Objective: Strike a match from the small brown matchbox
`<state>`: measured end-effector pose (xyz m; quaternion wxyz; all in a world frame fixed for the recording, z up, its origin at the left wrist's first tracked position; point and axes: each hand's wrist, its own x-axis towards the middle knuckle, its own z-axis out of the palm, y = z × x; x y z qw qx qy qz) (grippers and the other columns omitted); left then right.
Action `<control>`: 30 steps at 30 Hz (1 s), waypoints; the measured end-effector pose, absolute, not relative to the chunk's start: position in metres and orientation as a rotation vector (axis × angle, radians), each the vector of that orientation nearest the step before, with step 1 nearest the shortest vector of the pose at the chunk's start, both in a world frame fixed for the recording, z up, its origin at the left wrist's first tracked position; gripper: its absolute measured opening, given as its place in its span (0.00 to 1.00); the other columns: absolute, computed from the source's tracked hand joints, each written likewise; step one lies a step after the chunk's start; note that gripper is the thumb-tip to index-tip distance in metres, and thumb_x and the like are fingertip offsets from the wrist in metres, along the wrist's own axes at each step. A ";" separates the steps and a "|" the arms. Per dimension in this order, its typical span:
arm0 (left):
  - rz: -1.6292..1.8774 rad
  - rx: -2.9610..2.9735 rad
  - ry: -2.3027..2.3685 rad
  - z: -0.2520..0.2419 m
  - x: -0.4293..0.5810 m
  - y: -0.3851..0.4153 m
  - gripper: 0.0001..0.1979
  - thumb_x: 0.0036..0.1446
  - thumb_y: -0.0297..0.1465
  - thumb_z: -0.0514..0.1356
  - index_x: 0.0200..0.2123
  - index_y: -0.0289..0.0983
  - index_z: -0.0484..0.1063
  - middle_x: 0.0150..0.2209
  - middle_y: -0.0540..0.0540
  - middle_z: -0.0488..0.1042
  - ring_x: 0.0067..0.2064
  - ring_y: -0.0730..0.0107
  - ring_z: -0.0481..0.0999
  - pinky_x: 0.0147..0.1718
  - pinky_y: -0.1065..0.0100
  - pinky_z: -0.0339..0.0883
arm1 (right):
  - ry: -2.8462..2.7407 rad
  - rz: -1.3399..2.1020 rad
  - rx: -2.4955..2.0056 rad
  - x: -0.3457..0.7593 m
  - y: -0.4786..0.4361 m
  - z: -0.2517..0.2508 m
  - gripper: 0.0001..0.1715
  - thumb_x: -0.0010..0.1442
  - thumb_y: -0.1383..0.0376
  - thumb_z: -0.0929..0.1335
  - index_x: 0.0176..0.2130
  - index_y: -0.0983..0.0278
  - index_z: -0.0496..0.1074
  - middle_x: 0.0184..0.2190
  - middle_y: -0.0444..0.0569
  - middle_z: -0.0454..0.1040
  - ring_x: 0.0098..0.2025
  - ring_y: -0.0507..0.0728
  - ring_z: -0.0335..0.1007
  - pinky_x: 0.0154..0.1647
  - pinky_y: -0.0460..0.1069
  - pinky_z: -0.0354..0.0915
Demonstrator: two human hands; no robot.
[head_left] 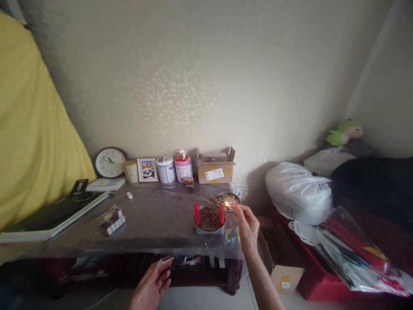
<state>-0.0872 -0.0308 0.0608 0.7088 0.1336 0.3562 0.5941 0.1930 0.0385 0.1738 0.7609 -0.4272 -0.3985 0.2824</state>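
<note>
- Working over the bench point(155, 206), spreading below and left of the right grip; best leaving room between the flame point(227, 204) and its film-like cover point(174, 247).
- Holding the left grip point(153, 286) low, well below and left of the right one, curling around a small box point(164, 261), seemingly for matches; sensibly holding it there, away from heat.
- Pinching a burning match point(231, 206) in the right grip point(249, 226), best without squeezing hard.
- Minding the bowl point(209, 230) of dark grains point(209, 218), left of the right grip; best avoiding knocking its rim.
- Minding the dish point(227, 193) of sticks point(222, 198), just beyond the right grip; treating them as probably quick to catch.
- Watching the upright red candles, both left of the right grip: left candle point(196, 214) farther, right candle point(222, 214) nearer, not making out its exact gap from the flame.
- Holding the match steady and judging its stub short, so best moving smoothly and releasing before feeling heat.
</note>
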 end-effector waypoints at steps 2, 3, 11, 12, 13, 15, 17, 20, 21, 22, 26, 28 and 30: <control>1.302 0.296 0.788 0.057 -0.089 -0.029 0.23 0.30 0.36 0.75 0.35 0.38 0.80 0.38 0.48 0.83 0.35 0.68 0.78 0.35 0.69 0.74 | -0.864 0.629 -0.912 0.192 0.044 0.175 0.16 0.49 0.53 0.73 0.30 0.65 0.76 0.29 0.46 0.77 0.33 0.55 0.70 0.39 0.49 0.64; 1.297 0.296 0.790 0.056 -0.090 -0.028 0.23 0.30 0.36 0.74 0.35 0.39 0.80 0.38 0.48 0.83 0.35 0.68 0.78 0.35 0.69 0.74 | -0.861 0.638 -0.904 0.192 0.046 0.176 0.16 0.49 0.54 0.73 0.30 0.65 0.76 0.29 0.46 0.77 0.33 0.55 0.70 0.40 0.49 0.64; 1.287 0.307 0.825 0.059 -0.089 -0.028 0.22 0.31 0.38 0.74 0.34 0.39 0.80 0.39 0.48 0.83 0.35 0.68 0.77 0.35 0.69 0.73 | -0.850 0.717 -0.884 0.192 0.056 0.176 0.14 0.48 0.56 0.74 0.28 0.65 0.76 0.26 0.45 0.76 0.30 0.53 0.69 0.37 0.48 0.64; 1.278 0.308 0.823 0.057 -0.090 -0.027 0.21 0.30 0.37 0.74 0.33 0.40 0.80 0.38 0.49 0.83 0.35 0.68 0.77 0.35 0.69 0.73 | -0.848 0.726 -0.883 0.192 0.057 0.175 0.14 0.48 0.56 0.74 0.27 0.65 0.76 0.26 0.45 0.76 0.29 0.52 0.68 0.36 0.48 0.64; 1.273 0.307 0.821 0.055 -0.091 -0.027 0.21 0.30 0.37 0.74 0.33 0.41 0.81 0.38 0.49 0.83 0.34 0.68 0.77 0.34 0.69 0.73 | -0.847 0.734 -0.881 0.192 0.058 0.173 0.14 0.48 0.56 0.74 0.27 0.65 0.76 0.26 0.45 0.76 0.29 0.52 0.68 0.35 0.48 0.64; 1.268 0.298 0.824 0.051 -0.092 -0.025 0.20 0.29 0.36 0.75 0.31 0.42 0.81 0.38 0.49 0.83 0.33 0.68 0.78 0.34 0.68 0.73 | -0.845 0.746 -0.880 0.192 0.059 0.169 0.14 0.47 0.56 0.74 0.27 0.64 0.76 0.26 0.45 0.76 0.29 0.52 0.68 0.35 0.48 0.64; 1.278 0.285 0.837 0.049 -0.094 -0.025 0.20 0.27 0.36 0.75 0.30 0.43 0.81 0.37 0.49 0.84 0.33 0.68 0.78 0.33 0.68 0.73 | -0.844 0.753 -0.883 0.192 0.061 0.167 0.14 0.46 0.56 0.74 0.27 0.64 0.76 0.27 0.45 0.77 0.29 0.53 0.69 0.35 0.48 0.65; 1.280 0.284 0.830 0.051 -0.094 -0.026 0.20 0.27 0.36 0.75 0.30 0.44 0.81 0.37 0.48 0.84 0.33 0.67 0.78 0.33 0.68 0.73 | -0.848 0.757 -0.885 0.193 0.063 0.165 0.13 0.46 0.57 0.74 0.28 0.64 0.76 0.27 0.45 0.77 0.30 0.53 0.69 0.36 0.48 0.65; 1.281 0.287 0.824 0.051 -0.094 -0.027 0.19 0.27 0.36 0.75 0.30 0.44 0.81 0.37 0.48 0.84 0.33 0.67 0.78 0.34 0.68 0.73 | -0.849 0.757 -0.883 0.193 0.063 0.165 0.13 0.46 0.57 0.74 0.28 0.64 0.76 0.27 0.45 0.77 0.30 0.53 0.69 0.36 0.48 0.64; 1.281 0.289 0.822 0.052 -0.094 -0.027 0.19 0.28 0.36 0.75 0.30 0.45 0.81 0.37 0.48 0.84 0.33 0.66 0.78 0.34 0.68 0.73 | -0.850 0.757 -0.880 0.193 0.064 0.165 0.13 0.46 0.57 0.74 0.27 0.64 0.76 0.27 0.44 0.77 0.31 0.53 0.69 0.36 0.48 0.64; 1.280 0.289 0.830 0.055 -0.093 -0.028 0.18 0.28 0.35 0.75 0.30 0.46 0.81 0.37 0.49 0.84 0.33 0.67 0.78 0.33 0.68 0.73 | -0.858 0.748 -0.875 0.194 0.066 0.164 0.13 0.46 0.57 0.74 0.26 0.64 0.75 0.27 0.44 0.76 0.31 0.53 0.69 0.37 0.48 0.64; 1.272 0.297 0.821 0.055 -0.093 -0.029 0.18 0.29 0.35 0.75 0.31 0.45 0.81 0.37 0.49 0.84 0.33 0.67 0.78 0.33 0.69 0.73 | -0.860 0.742 -0.877 0.194 0.067 0.163 0.12 0.46 0.57 0.74 0.26 0.64 0.75 0.27 0.44 0.76 0.31 0.53 0.69 0.37 0.48 0.63; 1.260 0.304 0.814 0.055 -0.094 -0.029 0.18 0.30 0.35 0.74 0.31 0.44 0.81 0.37 0.49 0.84 0.33 0.67 0.78 0.33 0.69 0.73 | -0.858 0.737 -0.882 0.194 0.069 0.162 0.12 0.46 0.58 0.74 0.27 0.64 0.76 0.26 0.44 0.76 0.31 0.53 0.68 0.37 0.48 0.63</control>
